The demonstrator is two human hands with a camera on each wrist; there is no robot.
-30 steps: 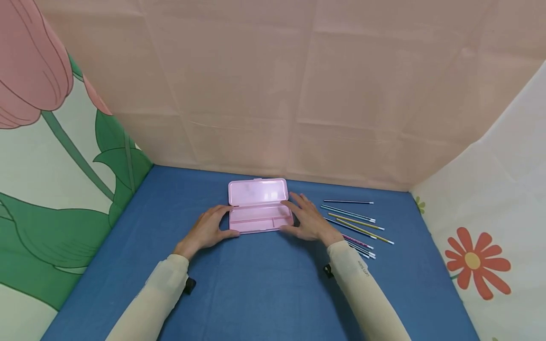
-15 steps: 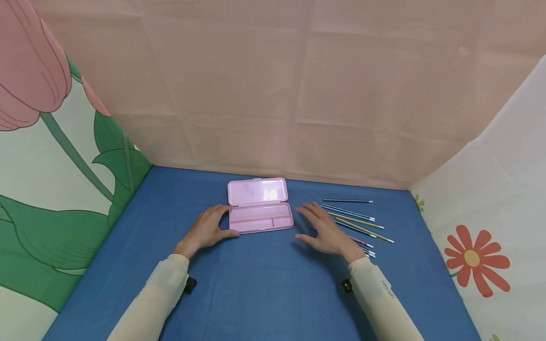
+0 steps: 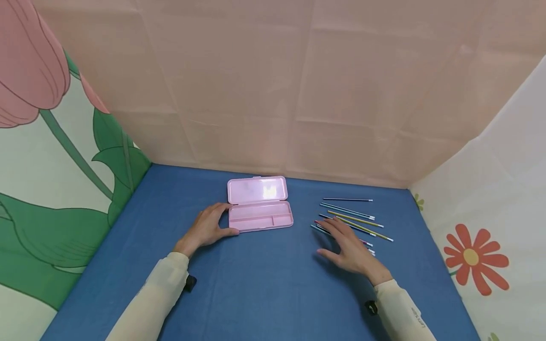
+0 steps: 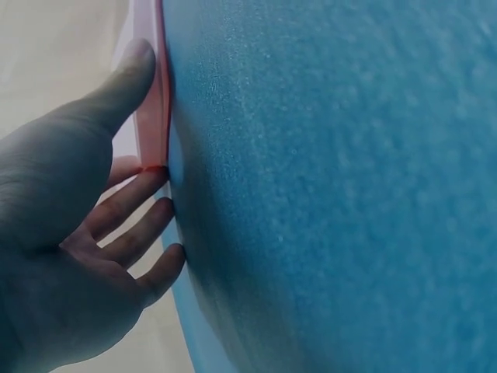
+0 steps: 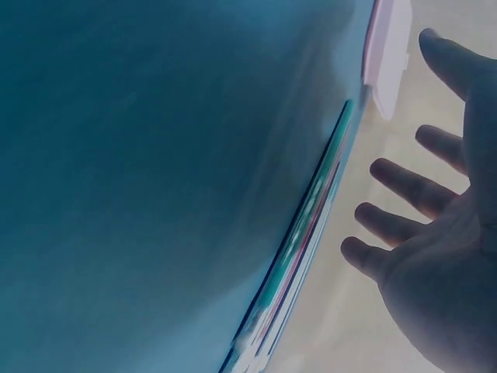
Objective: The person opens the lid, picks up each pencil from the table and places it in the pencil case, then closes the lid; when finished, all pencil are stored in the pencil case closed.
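1. Currently the left hand (image 3: 207,225) rests at the left end of the pink case (image 3: 250,219), thumb by the near corner, fingers extended and slightly bent along the side
2. The case lies on the blue cloth (image 3: 256,279), its lid (image 3: 251,191) folded back on the far side, its tray facing up and split by low dividers
3. The right hand (image 3: 347,248) is above the nearer pencils (image 3: 355,219), fingers spread and loosely stretched; the right wrist view shows them apart from the pencils
4. The pencils lie to the right of the case, white ends pointing right, some yellow, others blue or dark
5. Behind stands a beige backdrop (image 3: 298,94), with a tulip (image 3: 34,61) printed at left and a red flower (image 3: 472,258) at right
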